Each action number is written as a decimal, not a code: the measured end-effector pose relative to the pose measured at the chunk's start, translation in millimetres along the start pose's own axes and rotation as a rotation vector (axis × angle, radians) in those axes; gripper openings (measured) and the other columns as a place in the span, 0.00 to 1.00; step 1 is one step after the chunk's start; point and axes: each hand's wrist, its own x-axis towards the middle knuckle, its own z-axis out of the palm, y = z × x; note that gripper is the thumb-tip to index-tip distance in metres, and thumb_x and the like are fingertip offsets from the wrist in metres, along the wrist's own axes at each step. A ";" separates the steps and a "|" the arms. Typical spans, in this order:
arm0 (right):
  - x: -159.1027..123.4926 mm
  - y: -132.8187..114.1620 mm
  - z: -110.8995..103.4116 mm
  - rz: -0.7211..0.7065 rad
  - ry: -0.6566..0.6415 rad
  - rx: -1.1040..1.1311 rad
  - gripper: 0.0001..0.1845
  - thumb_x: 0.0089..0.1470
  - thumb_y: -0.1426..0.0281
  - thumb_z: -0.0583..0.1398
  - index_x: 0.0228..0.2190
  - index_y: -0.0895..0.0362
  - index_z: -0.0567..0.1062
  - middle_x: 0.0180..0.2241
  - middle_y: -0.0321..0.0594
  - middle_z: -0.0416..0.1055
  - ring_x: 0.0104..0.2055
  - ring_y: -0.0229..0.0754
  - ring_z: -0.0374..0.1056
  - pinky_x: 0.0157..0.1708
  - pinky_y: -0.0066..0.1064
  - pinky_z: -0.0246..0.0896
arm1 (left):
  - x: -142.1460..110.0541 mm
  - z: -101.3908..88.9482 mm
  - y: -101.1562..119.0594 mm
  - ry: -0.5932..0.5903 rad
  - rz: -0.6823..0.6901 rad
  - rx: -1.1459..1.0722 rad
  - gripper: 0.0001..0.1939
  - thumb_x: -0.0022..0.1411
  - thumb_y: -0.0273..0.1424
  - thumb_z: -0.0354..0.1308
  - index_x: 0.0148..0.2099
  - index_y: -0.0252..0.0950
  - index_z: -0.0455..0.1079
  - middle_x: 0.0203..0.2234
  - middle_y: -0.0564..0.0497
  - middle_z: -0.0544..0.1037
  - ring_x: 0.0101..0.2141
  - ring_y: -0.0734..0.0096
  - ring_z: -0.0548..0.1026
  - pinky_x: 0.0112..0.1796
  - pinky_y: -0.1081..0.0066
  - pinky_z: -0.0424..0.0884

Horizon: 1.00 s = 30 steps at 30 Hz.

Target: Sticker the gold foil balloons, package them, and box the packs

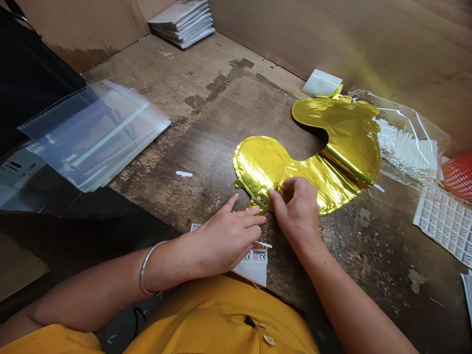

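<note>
A flat, gold foil balloon (263, 157) lies partly folded over on the wooden table. My right hand (300, 211) pinches its near edge between thumb and fingers, beside a small CE sticker (262, 200) on the foil. My left hand (224, 238) rests with fingers stretched out, its fingertips at the balloon's lower tab. Beneath that palm, and partly hidden by it, is a sheet of CE stickers (254, 268). A small white strip (264, 245) sticks out by the fingers.
Clear plastic sleeves (106, 132) lie at the left edge. A paper stack (182, 24) is at the back. On the right are a clear bag of white strips (409, 142), a red basket (459, 174) and a larger sticker sheet (444, 221). One white strip (184, 174) lies mid-table.
</note>
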 end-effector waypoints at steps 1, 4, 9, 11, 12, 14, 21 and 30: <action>2.0 2.2 -3.6 -0.001 0.028 -0.016 0.07 0.54 0.68 0.60 0.36 0.57 0.70 0.34 0.44 0.69 0.36 0.47 0.63 0.36 0.40 0.61 | -0.1 -0.3 0.0 -0.006 -0.006 -0.004 0.07 0.65 0.25 0.51 0.43 0.34 0.69 0.55 0.44 0.74 0.59 0.53 0.67 0.60 0.36 0.52; -1.6 4.4 -17.6 -0.218 0.024 0.006 0.06 0.58 0.74 0.56 0.36 0.56 0.72 0.36 0.45 0.72 0.39 0.47 0.66 0.39 0.40 0.65 | -0.3 -3.2 0.9 -0.030 -0.014 -0.011 0.07 0.64 0.24 0.52 0.43 0.34 0.69 0.55 0.45 0.74 0.60 0.53 0.66 0.60 0.35 0.51; -24.9 1.8 -23.2 -0.580 -0.252 0.141 0.14 0.60 0.75 0.56 0.47 0.56 0.74 0.53 0.47 0.72 0.55 0.48 0.65 0.53 0.41 0.67 | -5.4 -15.2 5.7 -0.063 -0.011 -0.043 0.04 0.65 0.26 0.52 0.38 0.36 0.68 0.49 0.48 0.77 0.56 0.60 0.69 0.61 0.44 0.55; -28.6 2.0 -18.4 -0.593 -0.237 0.107 0.14 0.60 0.74 0.57 0.47 0.57 0.75 0.53 0.47 0.73 0.55 0.49 0.66 0.53 0.42 0.67 | -8.5 -20.8 6.7 -0.030 -0.029 -0.041 0.05 0.66 0.26 0.52 0.38 0.36 0.68 0.46 0.49 0.77 0.51 0.64 0.73 0.61 0.51 0.57; -28.8 2.1 -15.6 -0.603 -0.217 0.074 0.14 0.60 0.74 0.58 0.47 0.58 0.76 0.52 0.47 0.73 0.53 0.49 0.67 0.52 0.42 0.68 | -9.8 -23.4 6.6 -0.010 -0.037 -0.028 0.04 0.66 0.26 0.52 0.38 0.36 0.68 0.45 0.49 0.77 0.50 0.65 0.73 0.60 0.53 0.58; -27.4 1.7 -10.3 -0.647 -0.167 0.002 0.13 0.60 0.73 0.58 0.46 0.59 0.77 0.50 0.48 0.75 0.50 0.49 0.69 0.50 0.42 0.69 | -11.3 -27.6 5.7 0.022 -0.055 0.005 0.04 0.65 0.27 0.53 0.38 0.36 0.68 0.46 0.48 0.76 0.49 0.64 0.73 0.60 0.54 0.59; -9.3 0.5 -6.3 -0.446 -0.171 0.230 0.12 0.60 0.72 0.56 0.37 0.57 0.80 0.38 0.44 0.80 0.38 0.45 0.72 0.39 0.35 0.68 | -15.8 -27.5 4.4 0.065 -0.098 -0.015 0.03 0.64 0.27 0.54 0.37 0.36 0.69 0.45 0.49 0.76 0.46 0.65 0.74 0.58 0.56 0.62; 20.5 -1.1 -18.3 0.127 -0.507 0.609 0.19 0.52 0.57 0.58 0.19 0.57 0.69 0.18 0.32 0.61 0.22 0.34 0.54 0.22 0.28 0.48 | -12.6 -34.6 9.7 0.084 -0.122 0.042 0.04 0.63 0.26 0.54 0.36 0.36 0.70 0.58 0.42 0.67 0.61 0.59 0.63 0.63 0.51 0.55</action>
